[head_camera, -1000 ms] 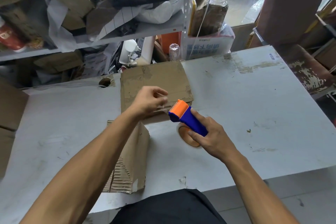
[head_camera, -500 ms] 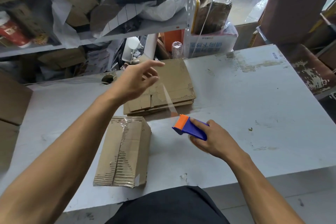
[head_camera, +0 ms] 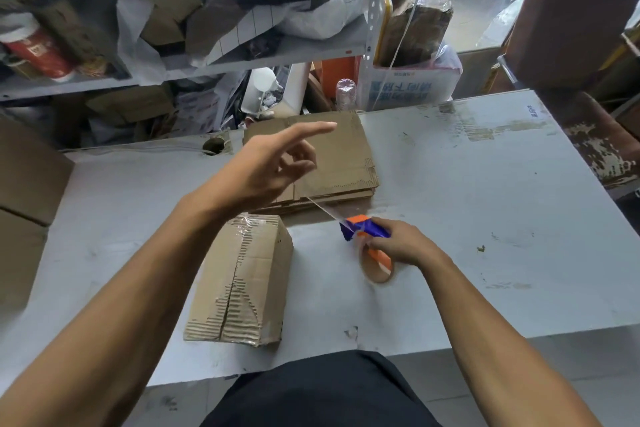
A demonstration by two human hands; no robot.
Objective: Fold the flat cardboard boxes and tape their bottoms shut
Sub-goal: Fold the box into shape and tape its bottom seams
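Folded box: a small cardboard box [head_camera: 242, 279] lies on its side at lower centre of the frame on the grey table [head_camera: 485, 218]; clear tape glints over its far end, and torn corrugation shows along its near face.
Flat boxes: a stack of flattened cardboard [head_camera: 343, 159] sits at centre frame, just beyond the folded box, near the table's far edge.
Tape dispenser: blue and orange, with a brown-cored roll [head_camera: 367, 236], right of the folded box and apart from it.
Tape strip: a clear strand [head_camera: 323, 209] runs from the dispenser up and left toward the left hand; whether it sticks to the fingers I cannot tell.
Right hand: the right hand [head_camera: 401, 243] grips the dispenser, fingers curled round it.
Left hand: the left hand [head_camera: 266, 166] is raised above the flat stack, index finger straight, the other fingers loosely bent.
Surroundings: cluttered metal shelving [head_camera: 242, 59] fills the upper left; a brown chair [head_camera: 581, 10] stands at upper right.
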